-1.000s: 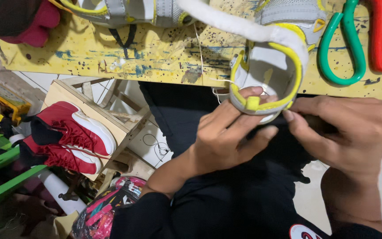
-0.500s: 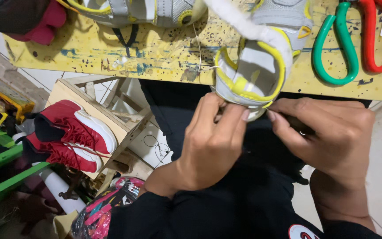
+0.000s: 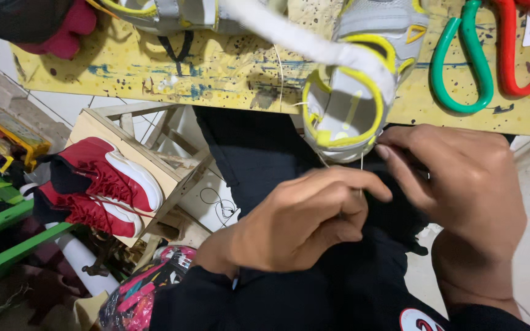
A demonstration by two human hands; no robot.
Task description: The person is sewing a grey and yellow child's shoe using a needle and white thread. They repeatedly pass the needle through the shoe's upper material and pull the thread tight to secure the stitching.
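Observation:
A grey sandal with yellow trim (image 3: 346, 113) lies on the yellow paint-spattered board (image 3: 216, 67), and its heel hangs over the board's near edge. A thin pale thread (image 3: 361, 175) runs down from the heel. My left hand (image 3: 302, 224) is just below the heel, its fingers pinched shut on the thread's lower end. My right hand (image 3: 461, 184) is curled to the right, with a fingertip touching the heel's underside. Its grip is hidden. Both hands rest over my dark-clothed lap (image 3: 259, 147).
Green-handled (image 3: 461, 67) and red-handled (image 3: 526, 49) scissors lie on the board at right. A second sandal (image 3: 167, 12) lies at the top. A pair of red and white sneakers (image 3: 102, 187) sits on a wooden stool (image 3: 176, 178) to the left. A colourful bag (image 3: 145, 288) is below.
My left hand has left the sandal's heel and drawn down toward me, pulling the thread out. The view has closed in on the sandal. My right hand stayed under the heel.

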